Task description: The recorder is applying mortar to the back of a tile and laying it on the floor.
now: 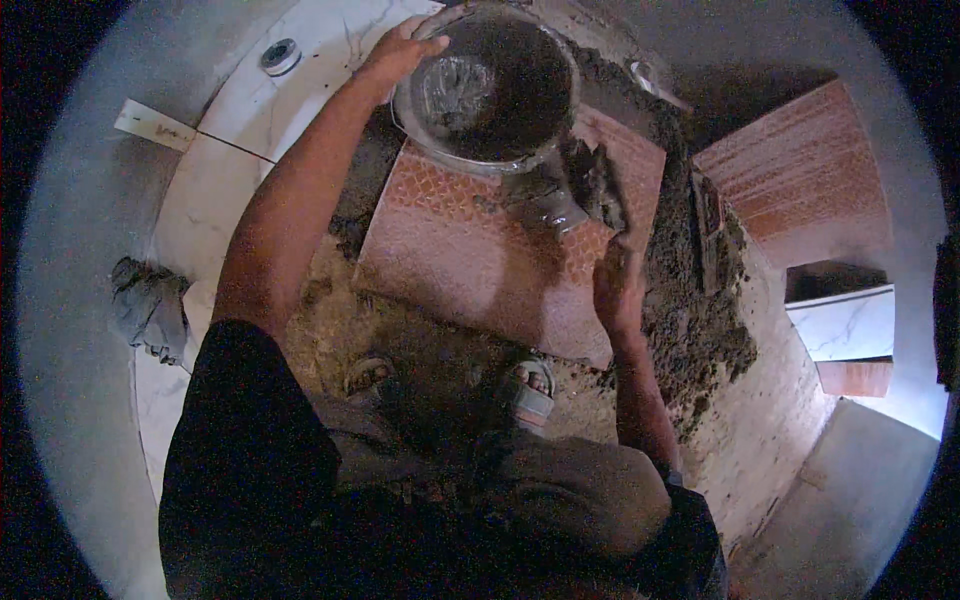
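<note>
My left hand (408,50) grips the left rim of a round bucket (565,110), its thumb over the edge. Wet grey cement mix (460,90) shows inside the bucket. It stands over the far part of a reddish patterned tile (450,255). My right hand (620,285) is closed around the handle end of what looks like a trowel (597,185), its blade dark and caked with mortar. The blade lies just beside the bucket's lower right side, above the tile. A wet grey patch (545,200) spreads on the tile between blade and bucket.
Dark loose mortar (690,320) lies along the tile's right side. Another reddish tile (800,175) leans at the right wall. White marbled tiles (310,60) line the left, with a small round roll (280,57) and a crumpled dark bag (150,305). My sandalled feet (535,390) stand near the tile's front edge.
</note>
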Motion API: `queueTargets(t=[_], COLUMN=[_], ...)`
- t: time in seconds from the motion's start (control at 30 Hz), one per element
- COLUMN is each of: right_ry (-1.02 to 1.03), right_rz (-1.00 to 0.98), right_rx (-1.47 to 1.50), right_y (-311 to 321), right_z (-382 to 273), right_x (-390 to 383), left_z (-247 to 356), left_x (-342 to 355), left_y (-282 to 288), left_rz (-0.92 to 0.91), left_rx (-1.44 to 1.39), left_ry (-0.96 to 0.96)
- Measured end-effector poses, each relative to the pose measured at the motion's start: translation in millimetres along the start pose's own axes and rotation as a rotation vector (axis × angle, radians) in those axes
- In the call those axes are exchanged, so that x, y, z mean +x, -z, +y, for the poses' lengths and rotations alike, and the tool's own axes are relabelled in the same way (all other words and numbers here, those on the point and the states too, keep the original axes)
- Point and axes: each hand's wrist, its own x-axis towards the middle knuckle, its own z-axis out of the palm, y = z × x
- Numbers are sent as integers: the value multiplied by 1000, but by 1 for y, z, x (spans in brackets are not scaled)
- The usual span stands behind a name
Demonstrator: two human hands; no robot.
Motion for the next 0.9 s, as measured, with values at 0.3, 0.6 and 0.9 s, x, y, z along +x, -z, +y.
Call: queueTargets(t=[0.3, 0.6, 0.9], right_ry=[-191, 397, 29], right_rz=[-187, -188, -861], right_rx=[63, -346, 195], right_y=[26, -12, -26], right_z=[-12, -28, -98], right_x=[10, 126, 105], left_z=[16, 47, 36], left_x=[-1, -10, -16], left_y=[-22, -41, -56], left_rz=[-134, -51, 102], left_rx=[245, 538, 700], left_ry=[-312, -507, -538])
